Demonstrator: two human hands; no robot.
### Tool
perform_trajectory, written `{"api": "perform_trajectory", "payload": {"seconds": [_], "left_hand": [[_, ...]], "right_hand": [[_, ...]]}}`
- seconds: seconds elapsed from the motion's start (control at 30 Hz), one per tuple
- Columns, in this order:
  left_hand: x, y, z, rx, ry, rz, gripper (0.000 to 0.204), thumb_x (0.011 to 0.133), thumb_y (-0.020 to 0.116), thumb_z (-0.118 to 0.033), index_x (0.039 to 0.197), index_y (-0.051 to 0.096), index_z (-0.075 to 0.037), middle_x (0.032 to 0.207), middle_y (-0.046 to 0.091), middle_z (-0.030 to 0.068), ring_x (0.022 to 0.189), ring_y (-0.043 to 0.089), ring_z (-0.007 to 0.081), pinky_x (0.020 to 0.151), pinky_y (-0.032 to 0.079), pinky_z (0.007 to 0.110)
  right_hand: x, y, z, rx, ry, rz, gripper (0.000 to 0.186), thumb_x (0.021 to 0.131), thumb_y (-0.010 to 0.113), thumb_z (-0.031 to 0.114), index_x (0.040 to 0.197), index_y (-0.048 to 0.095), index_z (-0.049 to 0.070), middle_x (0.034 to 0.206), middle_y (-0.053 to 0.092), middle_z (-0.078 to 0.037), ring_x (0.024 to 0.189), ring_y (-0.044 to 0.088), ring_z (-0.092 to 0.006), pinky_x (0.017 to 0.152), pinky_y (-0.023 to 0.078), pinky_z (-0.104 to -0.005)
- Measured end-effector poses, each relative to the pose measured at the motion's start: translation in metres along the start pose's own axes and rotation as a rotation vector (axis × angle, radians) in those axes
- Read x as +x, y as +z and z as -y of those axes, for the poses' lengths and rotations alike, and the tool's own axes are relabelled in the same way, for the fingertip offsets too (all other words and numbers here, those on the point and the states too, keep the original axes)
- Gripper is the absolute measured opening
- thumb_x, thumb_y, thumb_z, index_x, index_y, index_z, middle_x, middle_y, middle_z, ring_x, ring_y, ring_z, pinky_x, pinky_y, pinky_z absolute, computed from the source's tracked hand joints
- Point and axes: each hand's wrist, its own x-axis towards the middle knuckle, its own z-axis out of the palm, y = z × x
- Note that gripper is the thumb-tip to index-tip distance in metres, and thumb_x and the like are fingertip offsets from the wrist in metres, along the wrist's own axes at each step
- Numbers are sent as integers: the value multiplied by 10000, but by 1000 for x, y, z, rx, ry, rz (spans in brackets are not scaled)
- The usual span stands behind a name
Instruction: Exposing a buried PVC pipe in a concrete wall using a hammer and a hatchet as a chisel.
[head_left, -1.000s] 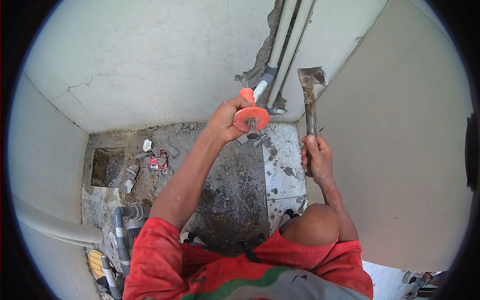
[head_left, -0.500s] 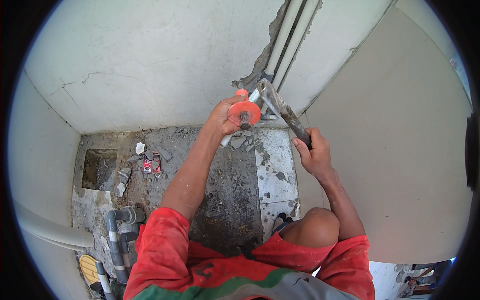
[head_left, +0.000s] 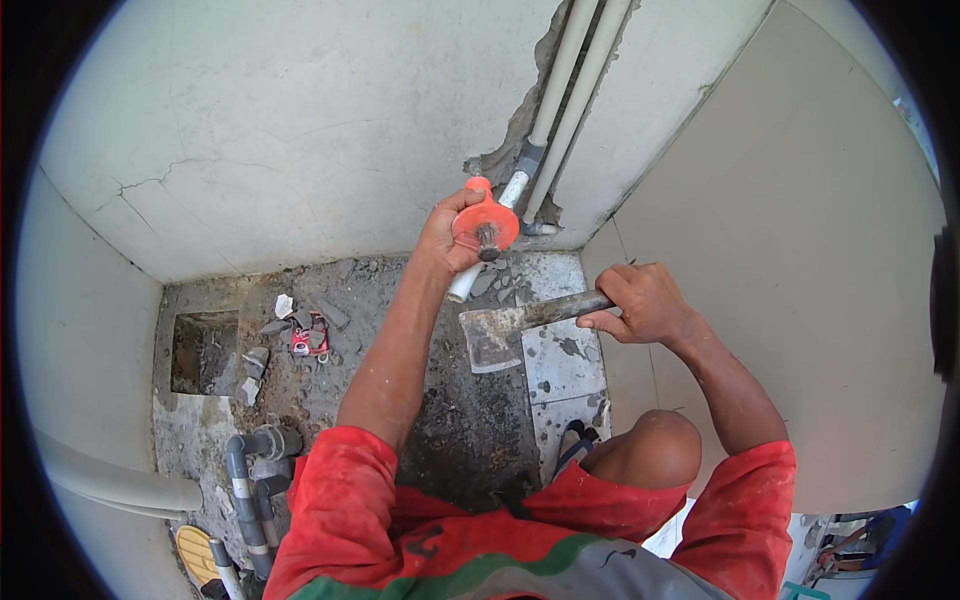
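Observation:
My left hand (head_left: 445,225) is closed on a chisel with an orange round hand guard (head_left: 485,210); its dark, worn striking end (head_left: 488,252) faces me, with the tip toward the broken channel in the wall. My right hand (head_left: 642,303) grips the dark handle of a hatchet, whose worn metal head (head_left: 488,340) hangs below and right of the chisel, apart from it, over the floor. Beside the chisel a short white pipe (head_left: 514,188) with a grey coupling (head_left: 530,157) sits at the channel. Another white pipe piece (head_left: 465,283) shows below my left hand.
Two long white pipes (head_left: 580,100) run up the wall channel. The rough floor (head_left: 390,300) has a square pit (head_left: 203,350), rubble with a red crumpled pack (head_left: 308,337), white tiles (head_left: 560,360) at right, grey pipe elbows (head_left: 243,450) and a yellow lid (head_left: 192,555). A beige panel (head_left: 780,260) stands right.
The hatchet head first came in from upper right to beside the chisel, then dropped below it, the handle now nearly level. My left hand moved slightly left with the chisel.

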Motion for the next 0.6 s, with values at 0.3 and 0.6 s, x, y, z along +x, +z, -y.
{"api": "perform_trajectory", "payload": {"seconds": [0.3,0.6], "left_hand": [[1,-3,-1,-50,-11,84,274,818,613,-155,1006,526,23,857,629,172,755,639,258,693,543,390],[-9,9,-8,121,0,53,291,826,606,-151,1014,517,52,836,621,153,756,639,260,714,546,404]], "right_hand": [[12,2,23,-26,-230,34,533,808,579,578,651,461,82,535,446,-62,452,529,-256,387,390,-374],[13,5,28,-24,-256,11,533,802,568,584,640,465,87,534,439,-48,450,531,-241,384,398,-359]]}}
